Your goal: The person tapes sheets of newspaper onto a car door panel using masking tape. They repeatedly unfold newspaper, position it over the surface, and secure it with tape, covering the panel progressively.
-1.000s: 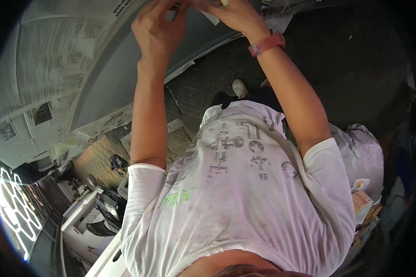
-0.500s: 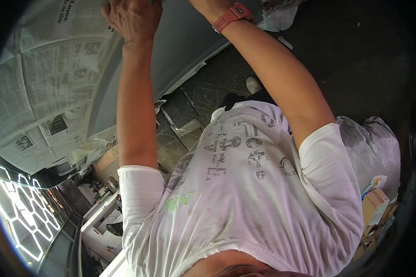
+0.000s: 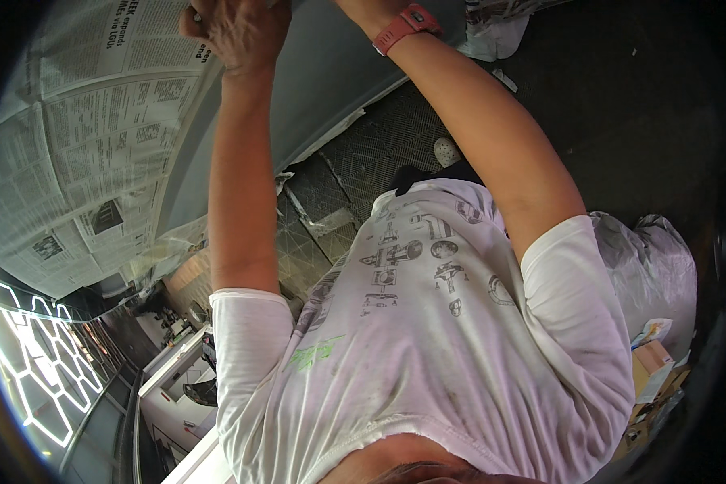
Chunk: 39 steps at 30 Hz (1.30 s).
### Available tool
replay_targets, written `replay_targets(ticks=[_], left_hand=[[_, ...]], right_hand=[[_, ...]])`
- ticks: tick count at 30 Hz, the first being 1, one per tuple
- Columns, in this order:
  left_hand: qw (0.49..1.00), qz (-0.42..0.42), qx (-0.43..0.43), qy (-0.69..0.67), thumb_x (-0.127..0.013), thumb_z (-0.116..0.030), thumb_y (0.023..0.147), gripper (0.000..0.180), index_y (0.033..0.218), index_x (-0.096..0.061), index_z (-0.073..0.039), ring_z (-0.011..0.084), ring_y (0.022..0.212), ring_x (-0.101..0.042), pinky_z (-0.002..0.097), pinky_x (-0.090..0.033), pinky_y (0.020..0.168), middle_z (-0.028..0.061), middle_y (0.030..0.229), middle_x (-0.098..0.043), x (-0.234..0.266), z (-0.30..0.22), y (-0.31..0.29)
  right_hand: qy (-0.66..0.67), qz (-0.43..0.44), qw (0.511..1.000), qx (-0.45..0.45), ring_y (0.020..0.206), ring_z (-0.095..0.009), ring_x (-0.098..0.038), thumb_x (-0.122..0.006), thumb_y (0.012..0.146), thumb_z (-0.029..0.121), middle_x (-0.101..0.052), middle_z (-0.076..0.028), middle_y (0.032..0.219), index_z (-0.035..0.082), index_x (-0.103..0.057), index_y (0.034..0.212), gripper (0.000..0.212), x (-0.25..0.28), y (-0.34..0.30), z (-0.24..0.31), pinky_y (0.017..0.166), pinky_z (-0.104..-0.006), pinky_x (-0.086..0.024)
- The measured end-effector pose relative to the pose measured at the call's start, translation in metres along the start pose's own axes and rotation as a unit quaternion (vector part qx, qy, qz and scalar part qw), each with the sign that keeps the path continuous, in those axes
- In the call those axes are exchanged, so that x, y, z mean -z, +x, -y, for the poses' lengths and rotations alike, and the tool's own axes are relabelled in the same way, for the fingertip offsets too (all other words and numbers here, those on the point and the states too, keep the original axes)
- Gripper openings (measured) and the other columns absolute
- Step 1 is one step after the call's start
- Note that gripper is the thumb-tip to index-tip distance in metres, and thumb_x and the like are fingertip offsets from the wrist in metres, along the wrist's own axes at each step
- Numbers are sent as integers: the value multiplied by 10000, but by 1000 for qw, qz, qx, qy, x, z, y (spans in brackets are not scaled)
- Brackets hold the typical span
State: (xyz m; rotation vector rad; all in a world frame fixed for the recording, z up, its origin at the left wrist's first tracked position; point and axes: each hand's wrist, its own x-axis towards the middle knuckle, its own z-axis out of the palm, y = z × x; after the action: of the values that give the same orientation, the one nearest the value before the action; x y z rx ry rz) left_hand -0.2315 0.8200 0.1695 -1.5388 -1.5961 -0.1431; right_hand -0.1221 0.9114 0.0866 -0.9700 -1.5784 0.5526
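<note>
At the top edge my left hand [image 3: 246, 36] is against the smooth grey panel [image 3: 194, 173], next to its newspaper-covered part. Its back faces me and the outer finger is curled in. The other fingertips run out of the picture, so whatever they hold is hidden. Of my right hand [image 3: 359, 10], only the part by the wrist shows, over the same grey surface; its fingers lie beyond the top edge. A red watch [image 3: 407, 31] is strapped round that wrist. Newspaper sheets [image 3: 81, 153] cover the curved surface on the left.
Dark textured mats [image 3: 379, 149] lie on the floor beneath the panel. A large silvery plastic bag [image 3: 653, 274] and cardboard boxes [image 3: 652, 371] stand at the right. White crumpled plastic [image 3: 496, 32] lies at the top. A white cabinet [image 3: 173, 403] and hexagonal lights [image 3: 44, 367] are at lower left.
My left hand has shifted slightly right and up, and its outer finger looks more curled. The right arm has barely moved. The surroundings have shifted slightly in the view.
</note>
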Motion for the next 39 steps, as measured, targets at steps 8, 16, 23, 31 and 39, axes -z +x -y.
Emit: replay_targets(ticks=[8,16,23,31,39], left_hand=[[1000,-8,-2,-6,-916,-285,745,253,886,-727,-193,345,1102,-579,570,-377,948,39,1065,-588,-7,6,-7],[1000,11,16,14,-966,-373,738,484,1081,-679,-189,376,1167,-512,573,-361,982,98,1254,-551,-22,11,-12],[984,-155,-44,-73,-985,-474,746,807,1400,-574,-239,447,1459,-410,663,-295,1131,164,1583,-439,-40,1,0],[995,-77,-1,-67,-990,-492,747,1040,1608,-448,-278,488,1598,-312,668,-271,1211,205,1727,-356,-34,-10,3],[787,239,199,-533,-885,-209,953,247,1105,-785,-43,207,1009,-755,339,-601,856,111,1185,-761,34,-49,-79]], right_hand=[[54,-19,997,54,944,-391,-670,-936,824,166,-704,-129,910,69,-692,949,291,18,-8,-27,877,-516,-531],[37,20,997,66,925,-388,-684,-944,829,206,-716,-148,926,62,-703,967,313,21,15,-39,849,-493,-540],[3,34,999,37,959,-385,-719,-928,868,202,-737,-160,975,26,-701,998,315,38,39,-59,852,-474,-563],[107,70,992,9,1108,-453,-697,-789,997,193,-702,-269,1142,18,-588,1326,424,52,-12,-57,915,-514,-560],[286,395,871,-60,793,-258,-741,-626,1121,187,-759,-108,839,134,-240,1733,726,128,-87,-22,820,-388,-576]])
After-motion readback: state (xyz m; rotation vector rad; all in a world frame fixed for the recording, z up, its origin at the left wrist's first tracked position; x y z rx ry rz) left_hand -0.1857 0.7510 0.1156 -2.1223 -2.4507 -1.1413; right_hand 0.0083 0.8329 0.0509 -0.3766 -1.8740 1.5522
